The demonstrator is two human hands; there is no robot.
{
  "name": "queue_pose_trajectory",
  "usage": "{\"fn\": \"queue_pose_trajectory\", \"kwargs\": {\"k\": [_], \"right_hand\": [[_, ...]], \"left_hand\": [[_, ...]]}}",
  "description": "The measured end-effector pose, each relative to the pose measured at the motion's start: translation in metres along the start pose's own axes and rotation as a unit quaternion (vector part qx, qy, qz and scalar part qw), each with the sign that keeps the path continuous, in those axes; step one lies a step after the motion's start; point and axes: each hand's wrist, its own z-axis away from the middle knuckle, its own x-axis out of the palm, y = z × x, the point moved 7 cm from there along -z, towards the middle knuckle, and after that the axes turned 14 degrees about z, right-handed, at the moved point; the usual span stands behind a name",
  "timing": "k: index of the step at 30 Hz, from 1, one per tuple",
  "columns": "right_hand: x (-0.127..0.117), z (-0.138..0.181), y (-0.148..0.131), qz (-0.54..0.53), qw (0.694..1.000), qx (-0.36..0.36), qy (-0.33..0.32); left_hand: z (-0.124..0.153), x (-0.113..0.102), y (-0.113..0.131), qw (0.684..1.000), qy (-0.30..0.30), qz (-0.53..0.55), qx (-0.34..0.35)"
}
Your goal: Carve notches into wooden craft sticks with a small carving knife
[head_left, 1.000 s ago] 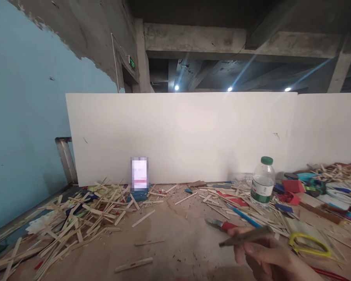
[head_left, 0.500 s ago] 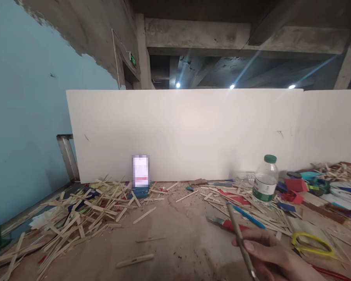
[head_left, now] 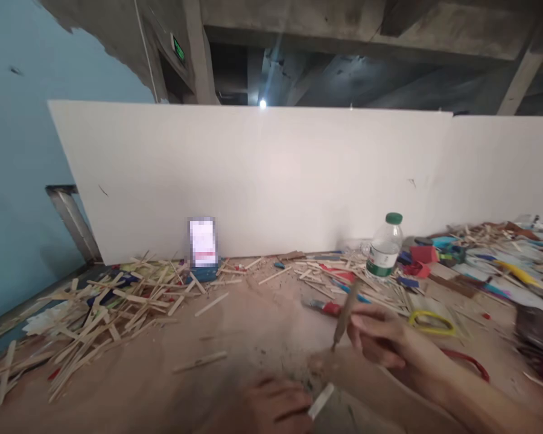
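My right hand (head_left: 382,339) grips a thin brownish stick-like tool (head_left: 344,314), held nearly upright with its tip pointing down at the brown table (head_left: 253,325). My left hand (head_left: 271,407) shows at the bottom edge, blurred, pinching a small pale wooden stick (head_left: 321,401). The two hands are close together, the tool tip just above and right of the left hand.
A heap of wooden sticks (head_left: 99,307) covers the left of the table. A phone (head_left: 202,243) leans on the white board (head_left: 253,175). A red-handled cutter (head_left: 322,307), water bottle (head_left: 384,247), yellow scissors (head_left: 432,322) and colourful clutter lie on the right.
The view has tilted down. My right hand swung the tool from flat to upright and brought it lower. My left hand has come into view with a small stick.
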Motion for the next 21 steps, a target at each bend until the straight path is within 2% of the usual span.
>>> {"fn": "queue_pose_trajectory", "kwargs": {"k": [4, 7, 14, 21], "right_hand": [[-0.003, -0.002, 0.010, 0.009, 0.999, -0.001, -0.045], [-0.006, 0.000, 0.010, 0.000, 0.999, -0.005, -0.038], [-0.002, 0.000, 0.000, -0.023, 1.000, -0.013, -0.015], [0.001, -0.003, 0.014, 0.019, 0.997, 0.004, -0.072]], "left_hand": [[-0.004, -0.027, 0.021, 0.998, 0.025, 0.045, -0.047], [-0.008, -0.038, 0.026, 0.996, 0.019, 0.060, -0.056], [-0.005, -0.033, 0.022, 0.996, -0.017, 0.062, -0.069], [-0.005, -0.036, 0.023, 0.997, -0.011, 0.044, -0.065]]}}
